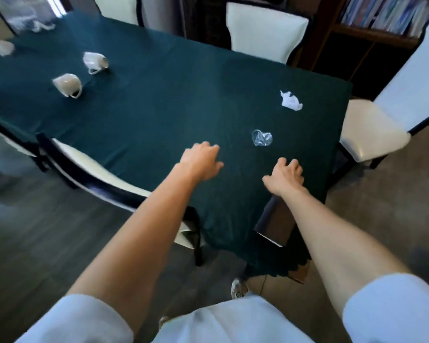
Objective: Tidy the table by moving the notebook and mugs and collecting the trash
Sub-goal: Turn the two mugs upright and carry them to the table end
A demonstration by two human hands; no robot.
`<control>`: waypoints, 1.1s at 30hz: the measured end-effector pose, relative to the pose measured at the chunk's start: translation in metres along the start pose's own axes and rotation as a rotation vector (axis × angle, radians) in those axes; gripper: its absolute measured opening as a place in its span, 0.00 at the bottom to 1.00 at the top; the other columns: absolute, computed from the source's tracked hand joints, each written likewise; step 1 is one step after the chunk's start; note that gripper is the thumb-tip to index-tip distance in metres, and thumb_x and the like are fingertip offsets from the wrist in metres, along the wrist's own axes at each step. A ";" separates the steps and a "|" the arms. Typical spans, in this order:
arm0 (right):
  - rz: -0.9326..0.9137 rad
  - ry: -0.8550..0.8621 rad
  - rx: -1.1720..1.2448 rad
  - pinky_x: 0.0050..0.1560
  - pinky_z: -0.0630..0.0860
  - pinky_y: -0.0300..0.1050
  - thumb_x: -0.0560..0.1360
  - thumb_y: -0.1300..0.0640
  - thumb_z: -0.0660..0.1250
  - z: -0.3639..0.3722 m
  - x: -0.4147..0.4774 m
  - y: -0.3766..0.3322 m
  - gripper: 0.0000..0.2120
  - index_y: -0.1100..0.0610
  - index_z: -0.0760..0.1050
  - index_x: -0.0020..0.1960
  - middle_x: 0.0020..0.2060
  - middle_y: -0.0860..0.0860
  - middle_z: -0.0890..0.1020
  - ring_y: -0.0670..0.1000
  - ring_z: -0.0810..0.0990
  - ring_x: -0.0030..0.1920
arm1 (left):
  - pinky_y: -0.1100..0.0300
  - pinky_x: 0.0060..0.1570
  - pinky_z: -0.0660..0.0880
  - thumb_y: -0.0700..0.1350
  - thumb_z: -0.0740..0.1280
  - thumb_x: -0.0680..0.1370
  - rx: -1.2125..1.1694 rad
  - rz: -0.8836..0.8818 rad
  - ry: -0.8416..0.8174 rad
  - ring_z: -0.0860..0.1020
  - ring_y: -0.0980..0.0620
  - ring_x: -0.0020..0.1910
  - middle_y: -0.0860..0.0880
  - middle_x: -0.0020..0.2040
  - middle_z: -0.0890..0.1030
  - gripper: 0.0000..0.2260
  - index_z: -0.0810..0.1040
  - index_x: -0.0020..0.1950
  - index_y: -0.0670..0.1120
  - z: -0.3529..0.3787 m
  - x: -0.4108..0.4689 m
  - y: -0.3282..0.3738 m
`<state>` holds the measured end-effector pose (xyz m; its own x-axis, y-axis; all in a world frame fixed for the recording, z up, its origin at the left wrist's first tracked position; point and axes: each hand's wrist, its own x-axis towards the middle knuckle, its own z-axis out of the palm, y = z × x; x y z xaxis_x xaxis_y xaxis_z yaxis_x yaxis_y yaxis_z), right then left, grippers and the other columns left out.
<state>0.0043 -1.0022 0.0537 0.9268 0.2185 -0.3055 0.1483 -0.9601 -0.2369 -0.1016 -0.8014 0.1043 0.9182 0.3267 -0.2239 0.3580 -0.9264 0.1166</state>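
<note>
Grey floor (47,233) underfoot, green cloth (146,107) over the table, white chairs (265,30) round it, a bookshelf (382,18) beyond on the right. Both arms reach out over the near corner. The left hand (201,160) hovers palm down, fingers loosely curled, holding nothing. The right hand (284,177) rests at the table edge, fingers bent, also empty; a dark book-like thing, perhaps the notebook (273,222), juts out just below its wrist. Just past the right hand lies a clear plastic scrap (262,138), further on a crumpled tissue (290,101). Far left of the left hand, two white mugs (67,84) lie tipped, more paper (3,47) beyond.
</note>
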 end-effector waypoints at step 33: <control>-1.007 0.217 0.113 0.72 0.67 0.61 0.82 0.43 0.61 0.080 -0.091 -0.658 0.30 0.58 0.61 0.77 0.80 0.64 0.52 0.66 0.65 0.74 | 0.35 0.80 0.46 0.65 0.52 0.84 -0.109 -0.776 0.349 0.41 0.39 0.84 0.46 0.86 0.40 0.38 0.41 0.85 0.47 -0.099 -0.147 -0.582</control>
<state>-0.2054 -0.3764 0.1635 0.4354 0.8643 0.2520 0.8660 -0.3257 -0.3794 -0.4286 -0.2919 0.1653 0.3997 0.9161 0.0297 0.9045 -0.3995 0.1494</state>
